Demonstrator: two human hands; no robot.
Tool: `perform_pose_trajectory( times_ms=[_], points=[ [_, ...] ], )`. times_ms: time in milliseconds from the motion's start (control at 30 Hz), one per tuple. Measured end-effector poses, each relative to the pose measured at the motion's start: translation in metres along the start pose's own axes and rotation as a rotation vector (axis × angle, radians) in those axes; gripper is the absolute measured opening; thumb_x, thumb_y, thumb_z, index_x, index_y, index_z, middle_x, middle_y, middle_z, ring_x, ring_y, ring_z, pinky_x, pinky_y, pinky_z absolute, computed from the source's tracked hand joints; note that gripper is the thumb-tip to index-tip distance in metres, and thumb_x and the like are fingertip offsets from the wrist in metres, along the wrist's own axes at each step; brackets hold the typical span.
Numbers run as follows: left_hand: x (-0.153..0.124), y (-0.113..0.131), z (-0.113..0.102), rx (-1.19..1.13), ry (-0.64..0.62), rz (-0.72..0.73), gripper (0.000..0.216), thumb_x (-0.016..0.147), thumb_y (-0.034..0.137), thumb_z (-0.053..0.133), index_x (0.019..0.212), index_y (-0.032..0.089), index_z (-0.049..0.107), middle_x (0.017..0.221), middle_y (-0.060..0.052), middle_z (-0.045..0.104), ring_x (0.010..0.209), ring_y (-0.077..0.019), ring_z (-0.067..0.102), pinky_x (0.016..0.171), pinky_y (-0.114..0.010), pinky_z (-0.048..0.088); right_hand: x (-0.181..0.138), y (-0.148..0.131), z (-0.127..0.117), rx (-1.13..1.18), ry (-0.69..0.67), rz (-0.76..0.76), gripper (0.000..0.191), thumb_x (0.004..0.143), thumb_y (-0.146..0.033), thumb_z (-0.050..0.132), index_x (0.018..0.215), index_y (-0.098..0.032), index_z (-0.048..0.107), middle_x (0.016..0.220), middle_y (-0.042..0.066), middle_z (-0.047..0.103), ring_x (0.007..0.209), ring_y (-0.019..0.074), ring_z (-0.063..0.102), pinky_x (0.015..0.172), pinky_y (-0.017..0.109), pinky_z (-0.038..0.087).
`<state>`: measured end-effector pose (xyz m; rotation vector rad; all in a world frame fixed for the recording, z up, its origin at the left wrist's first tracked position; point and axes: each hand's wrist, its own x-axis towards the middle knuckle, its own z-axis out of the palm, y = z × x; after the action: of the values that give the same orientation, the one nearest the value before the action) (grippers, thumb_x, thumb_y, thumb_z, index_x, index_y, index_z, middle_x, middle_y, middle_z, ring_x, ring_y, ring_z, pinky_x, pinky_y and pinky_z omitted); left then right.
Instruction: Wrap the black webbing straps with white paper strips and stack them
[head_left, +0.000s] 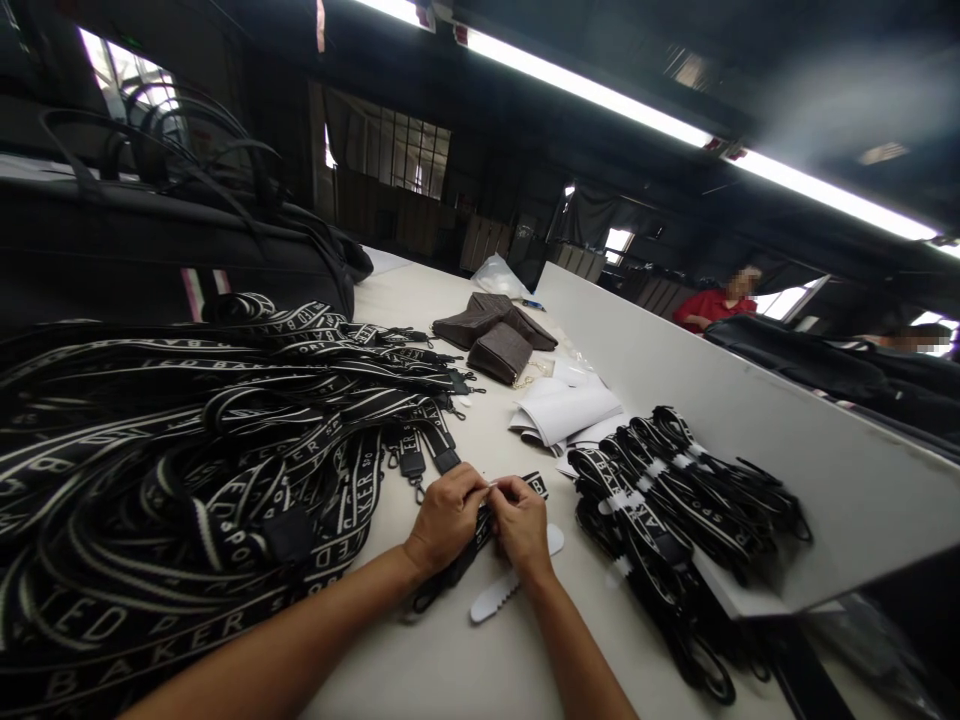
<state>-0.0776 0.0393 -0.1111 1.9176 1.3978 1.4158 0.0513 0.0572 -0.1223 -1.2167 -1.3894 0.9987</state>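
Both hands pinched on a folded black strap [480,528] at table centre.

Left hand [445,518] and right hand [520,522] closed round it, fingertips meeting; loose strap heap [187,450] at nine o'clock, banded bundles [675,490] at three, white strip [510,588] underneath.

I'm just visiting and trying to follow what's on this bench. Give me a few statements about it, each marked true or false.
1. Both hands, left hand and right hand, are closed on one folded black strap. True.
2. The big loose heap of lettered straps lies to the person's right. False: it lies to the left; the banded strap bundles are on the right.
3. A white strip with a toothed end lies on the table just below the hands. True.
4. The brown pouches sit between the two hands. False: they lie farther up the table, beyond the white sheets.
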Motion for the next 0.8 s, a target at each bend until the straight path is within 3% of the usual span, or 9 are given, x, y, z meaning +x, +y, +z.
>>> perform_pose_trajectory(
  times_ms=[100,200,300,400,467,567,800],
  points=[
    [0.002,-0.002,-0.003,0.005,-0.054,0.020,0.020,0.086,0.018,0.047,0.072,0.016,0.062,0.080,-0.007,0.063,0.077,-0.0173,0.060,0.075,-0.028,0.044,0.000,0.002,0.001,-0.048,0.046,-0.044,0.025,0.075,-0.042,0.066,0.074,-0.016,0.064,0.066,0.001,0.063,0.055,0.0127,0.052,0.053,0.022,0.042],
    [0.008,-0.003,-0.008,-0.130,-0.118,-0.189,0.022,0.087,0.030,0.050,0.073,0.016,0.061,0.070,-0.004,0.063,0.066,-0.0167,0.060,0.066,-0.028,0.045,-0.003,0.004,0.000,0.035,-0.013,0.004,0.032,0.077,-0.048,0.065,0.077,-0.017,0.062,0.058,-0.002,0.057,0.045,0.0106,0.044,0.043,0.021,0.035],
    [0.013,-0.005,-0.010,-0.279,-0.153,-0.336,0.023,0.081,0.038,0.058,0.089,0.016,0.061,0.068,0.000,0.061,0.059,-0.0148,0.057,0.059,-0.026,0.043,-0.005,0.006,-0.001,0.072,-0.036,0.018,0.036,0.077,-0.052,0.065,0.080,-0.016,0.061,0.051,-0.005,0.050,0.040,0.0094,0.039,0.038,0.020,0.030],
    [0.015,-0.008,-0.008,-0.302,-0.184,-0.335,0.019,0.071,0.032,0.066,0.081,0.016,0.064,0.067,0.001,0.061,0.062,-0.0139,0.055,0.060,-0.024,0.042,-0.007,0.008,-0.002,0.069,-0.032,0.020,0.036,0.076,-0.052,0.066,0.080,-0.017,0.061,0.050,-0.006,0.048,0.039,0.0092,0.039,0.038,0.020,0.032],
    [0.015,-0.010,-0.006,-0.317,-0.193,-0.363,0.017,0.071,0.032,0.062,0.069,0.015,0.060,0.060,0.001,0.057,0.056,-0.0130,0.052,0.055,-0.024,0.040,-0.008,0.008,-0.002,0.078,-0.006,0.028,0.035,0.076,-0.050,0.067,0.086,-0.017,0.060,0.050,-0.006,0.048,0.040,0.0100,0.041,0.039,0.021,0.035],
    [0.015,-0.010,-0.006,-0.321,-0.147,-0.402,0.020,0.072,0.035,0.059,0.066,0.016,0.058,0.054,0.003,0.053,0.049,-0.0124,0.048,0.051,-0.024,0.038,-0.012,0.005,-0.003,0.075,0.062,0.004,0.035,0.076,-0.049,0.067,0.090,-0.018,0.059,0.055,-0.005,0.053,0.045,0.0123,0.049,0.043,0.022,0.042],
    [0.010,0.011,-0.013,-0.223,-0.104,-0.329,0.022,0.077,0.037,0.058,0.069,0.016,0.062,0.061,0.001,0.059,0.057,-0.0137,0.052,0.060,-0.026,0.040,-0.014,-0.004,-0.003,0.080,-0.009,0.041,0.043,0.081,-0.057,0.060,0.065,-0.017,0.055,0.052,-0.003,0.050,0.043,0.0094,0.041,0.043,0.022,0.034]
  ],
)
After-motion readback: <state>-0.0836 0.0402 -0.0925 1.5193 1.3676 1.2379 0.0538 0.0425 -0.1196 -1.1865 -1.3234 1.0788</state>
